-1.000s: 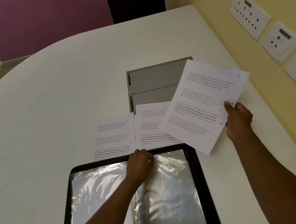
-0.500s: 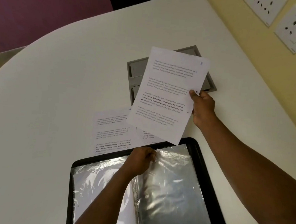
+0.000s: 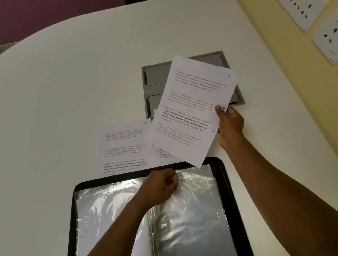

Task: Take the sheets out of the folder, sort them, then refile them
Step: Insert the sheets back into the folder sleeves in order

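While my right hand (image 3: 230, 127) pinches the white printed sheet (image 3: 190, 109) by its punched right edge, thumb on top and fingers curled behind, the page hangs above and just beyond the open black display folder (image 3: 232, 201), long axis running away from me and tilted right. My left hand (image 3: 160, 186) is nearer the target: its fingers are curled, gripping the top edge of a clear plastic sleeve (image 3: 196, 217) at the folder's spine. Two more printed sheets (image 3: 124, 147) lie flat on the white table (image 3: 68, 83), just beyond the folder.
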